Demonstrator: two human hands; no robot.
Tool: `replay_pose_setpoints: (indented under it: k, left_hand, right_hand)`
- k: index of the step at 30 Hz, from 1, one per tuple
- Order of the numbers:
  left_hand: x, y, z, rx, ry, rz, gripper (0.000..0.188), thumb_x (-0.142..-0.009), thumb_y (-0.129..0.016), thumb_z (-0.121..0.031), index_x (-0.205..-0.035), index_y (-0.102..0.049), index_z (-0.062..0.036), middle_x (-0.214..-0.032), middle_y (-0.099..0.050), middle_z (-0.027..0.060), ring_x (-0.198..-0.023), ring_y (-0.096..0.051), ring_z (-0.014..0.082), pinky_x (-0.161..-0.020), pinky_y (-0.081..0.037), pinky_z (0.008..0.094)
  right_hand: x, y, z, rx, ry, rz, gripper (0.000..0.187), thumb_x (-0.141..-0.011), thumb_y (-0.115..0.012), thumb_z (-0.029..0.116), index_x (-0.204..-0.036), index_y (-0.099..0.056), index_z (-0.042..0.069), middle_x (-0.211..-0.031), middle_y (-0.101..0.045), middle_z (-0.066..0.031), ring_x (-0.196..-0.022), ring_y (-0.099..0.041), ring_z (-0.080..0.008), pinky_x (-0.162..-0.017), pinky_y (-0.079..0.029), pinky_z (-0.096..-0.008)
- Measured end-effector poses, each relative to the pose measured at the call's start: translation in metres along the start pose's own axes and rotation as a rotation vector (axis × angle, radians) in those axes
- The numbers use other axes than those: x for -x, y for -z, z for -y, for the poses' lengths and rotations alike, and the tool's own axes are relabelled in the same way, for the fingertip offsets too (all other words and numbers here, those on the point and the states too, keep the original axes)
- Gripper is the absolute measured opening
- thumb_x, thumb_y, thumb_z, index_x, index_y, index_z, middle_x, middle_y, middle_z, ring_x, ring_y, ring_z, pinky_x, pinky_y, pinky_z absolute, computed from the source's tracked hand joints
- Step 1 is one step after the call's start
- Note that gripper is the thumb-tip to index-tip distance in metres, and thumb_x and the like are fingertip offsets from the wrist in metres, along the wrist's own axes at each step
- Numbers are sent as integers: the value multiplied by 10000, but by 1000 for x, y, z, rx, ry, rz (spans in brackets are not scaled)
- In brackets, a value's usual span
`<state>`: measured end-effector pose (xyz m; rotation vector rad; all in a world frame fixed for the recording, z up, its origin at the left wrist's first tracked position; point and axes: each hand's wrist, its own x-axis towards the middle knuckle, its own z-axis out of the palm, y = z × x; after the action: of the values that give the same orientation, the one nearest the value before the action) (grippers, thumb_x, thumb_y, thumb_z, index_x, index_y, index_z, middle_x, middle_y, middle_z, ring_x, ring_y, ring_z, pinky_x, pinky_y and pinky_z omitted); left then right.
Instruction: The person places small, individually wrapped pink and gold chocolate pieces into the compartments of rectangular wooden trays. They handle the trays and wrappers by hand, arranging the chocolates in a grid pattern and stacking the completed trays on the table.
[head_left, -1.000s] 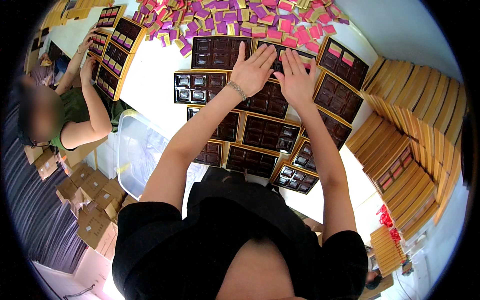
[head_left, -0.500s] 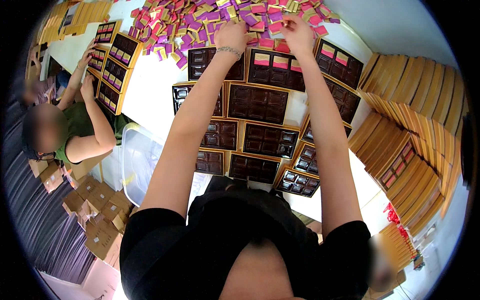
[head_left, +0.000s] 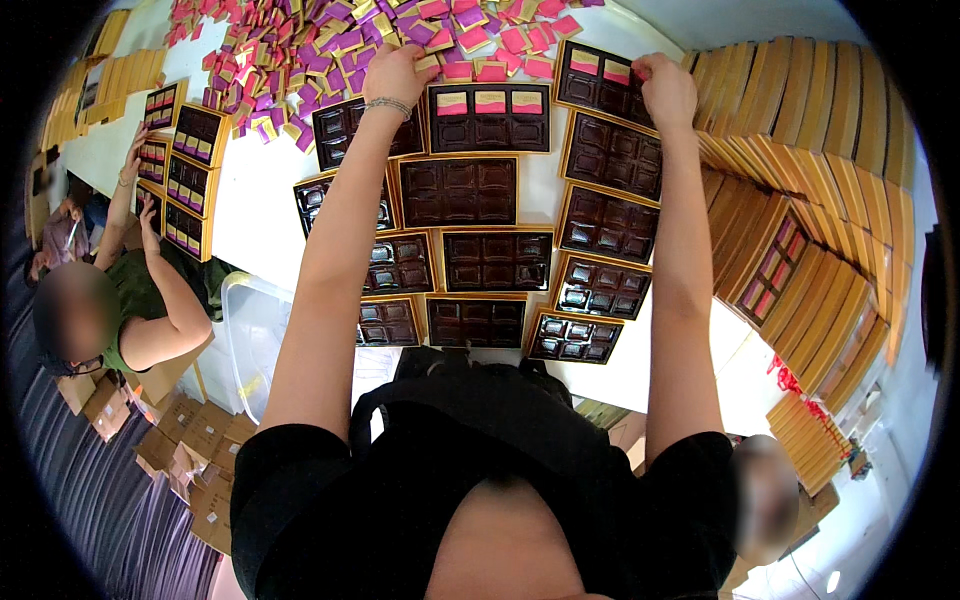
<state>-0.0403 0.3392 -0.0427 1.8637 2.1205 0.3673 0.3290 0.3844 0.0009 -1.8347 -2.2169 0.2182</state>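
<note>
My right hand (head_left: 667,92) is pinched at the upper right corner of the far right dark tray (head_left: 608,99), with a pink-and-gold packet at its fingertips, mostly hidden. Two such packets sit in that tray's upper row. My left hand (head_left: 393,78), a bracelet on its wrist, is closed at the near edge of the packet pile (head_left: 345,42); what its fingers hold is hidden. Just right of it, the far middle tray (head_left: 490,134) has three pink-and-gold packets (head_left: 490,103) along its upper row. Other compartmented trays (head_left: 458,190) lie in columns nearer me, without packets.
Stacks of gold-edged boxes (head_left: 800,95) stand along the right. At the left, a co-worker in green (head_left: 165,320) reaches over trays (head_left: 188,183) holding purple packets. A clear plastic bin (head_left: 250,340) and cardboard cartons (head_left: 190,430) are on the left, below the table's level.
My right hand has moved right from the far middle tray to the far right one. The middle tray's third packet is now uncovered. My left hand stays by the pile; the view has shifted.
</note>
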Motion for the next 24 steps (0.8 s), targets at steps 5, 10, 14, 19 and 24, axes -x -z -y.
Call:
replay_pose_setpoints:
  k: [5,10,14,19,24]
  left_hand:
    - [-4,-3,2,36,-9,6,347,-732,-775,-323,-1033,-707,-163,-1040,-604,122,-966,-615,318,-830,-516,417]
    - [3,4,11,45,-26,-94,269,-773,-747,-278,-993,-704,-131,-964,-676,102,-901,-650,286,-789,-520,402]
    - [23,41,33,303,79,-183,230,-769,-764,-269,-965,-747,-148,-895,-725,75,-795,-698,186,-706,-552,321]
    - [64,41,76,445,23,-48,222,-749,-781,-241,-945,-754,-140,-882,-704,46,-746,-675,167,-699,-549,307]
    - [75,16,58,82,-236,-327,176,-749,-754,-221,-919,-754,-174,-907,-649,16,-871,-600,224,-772,-513,349]
  right_hand:
    - [-2,-10,-30,-62,167,169,374,-721,-515,-107,-956,-709,109,-1125,-632,-147,-1104,-540,-363,-912,-464,-429]
    - [33,-31,-15,-131,57,-39,439,-842,-508,-17,-1279,-511,18,-1374,-475,-196,-1284,-423,-387,-1057,-373,-427]
    - [49,-47,-24,21,152,-5,467,-989,-435,246,-1372,-408,-20,-1446,-378,-229,-1373,-300,-388,-1128,-269,-437]
    - [40,-48,11,148,88,-65,473,-939,-518,216,-1333,-444,-36,-1409,-422,-229,-1318,-385,-377,-1099,-318,-429]
    - [32,-70,139,-227,315,-94,333,-825,-601,69,-1153,-595,10,-1283,-550,-183,-1177,-513,-380,-998,-419,-444]
